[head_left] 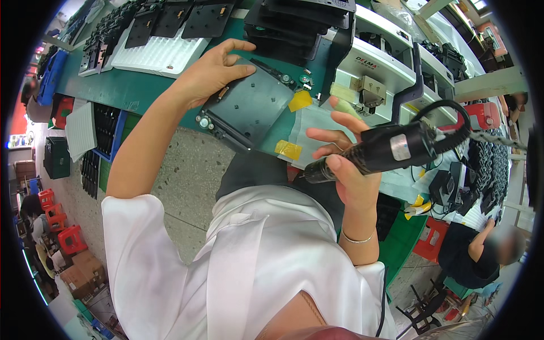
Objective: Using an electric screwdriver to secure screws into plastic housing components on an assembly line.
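My left hand (212, 71) grips the far left edge of a flat black plate (252, 107), its thumb on top. The plate is tilted over the near edge of the green bench, with rod-like parts and small metal rollers along two sides. My right hand (354, 161) is wrapped round a black electric screwdriver (391, 152), index finger raised in a pale finger cot. The tool lies nearly level, its tip toward the lower left, right of the plate and apart from it. A black cable (458, 116) loops from its rear end.
Behind the plate stand stacked black panels (283, 42). A silver screw-feeder-like machine (371, 68) stands to the right. Back left, a white tray (161, 56) bears more black plates. Yellow tape (288, 149) marks the bench's near edge. Another person (473, 260) sits at the right.
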The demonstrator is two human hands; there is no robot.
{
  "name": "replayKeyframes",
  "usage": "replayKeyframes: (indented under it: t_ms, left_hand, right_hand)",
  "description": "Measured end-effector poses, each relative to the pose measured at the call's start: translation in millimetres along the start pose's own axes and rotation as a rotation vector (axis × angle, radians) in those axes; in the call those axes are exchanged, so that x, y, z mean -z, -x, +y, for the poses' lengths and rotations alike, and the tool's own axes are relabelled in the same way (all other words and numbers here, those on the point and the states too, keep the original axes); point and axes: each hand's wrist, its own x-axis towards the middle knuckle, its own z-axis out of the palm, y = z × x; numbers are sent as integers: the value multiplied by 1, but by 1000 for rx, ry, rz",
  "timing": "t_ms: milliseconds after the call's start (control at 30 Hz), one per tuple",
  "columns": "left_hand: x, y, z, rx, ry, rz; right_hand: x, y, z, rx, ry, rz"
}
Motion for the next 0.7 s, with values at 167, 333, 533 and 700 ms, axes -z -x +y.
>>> replayKeyframes:
  t_ms: [167, 333, 533, 700]
  left_hand:
    - [-7, -20, -21, -142, -328, 174]
    - [-21, -13, -21, -238, -634, 389]
    - [-52, 24, -14, -368, -1043, 474]
    - [-71, 29, -10, -198, -1137, 381]
  right_hand:
    - [16, 8, -6, 61, 56, 79]
    - [30, 15, -6, 73, 75, 142]
    - [41, 17, -4, 92, 62, 203]
    - [47, 17, -1, 105, 39, 192]
